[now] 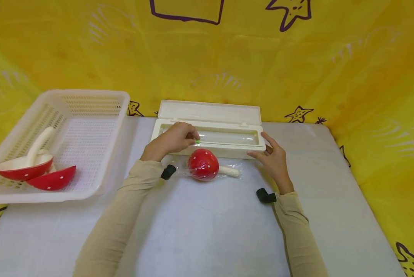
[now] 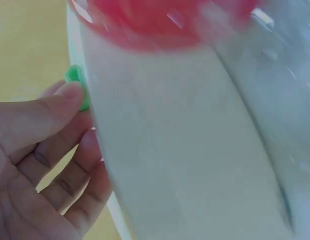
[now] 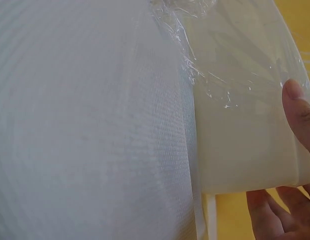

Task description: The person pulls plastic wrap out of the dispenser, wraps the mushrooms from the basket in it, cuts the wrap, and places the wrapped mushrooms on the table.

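Observation:
A long white cling film dispenser [image 1: 229,152] stands at the back of the table, its lid [image 1: 210,111] tipped back and a clear roll [image 1: 224,136] inside. My left hand [image 1: 173,138] pinches the small green slide cutter [image 2: 75,75] on its front rim between thumb and fingers. Holding the dispenser's right end is my right hand [image 1: 274,157], its thumb [image 3: 297,107] on the front and the other fingers round the end. Right before the dispenser lies a red, white-dotted ladle [image 1: 203,165] with a white handle, in clear film [image 3: 195,55] that also drapes over the dispenser's front.
On the left stands a white perforated plastic basket [image 1: 101,169], with red ladles [image 1: 54,180] with white handles near its front left. A yellow patterned cloth [image 1: 207,57] hangs behind the table and along its right side. The table [image 1: 207,231] has a pale cover.

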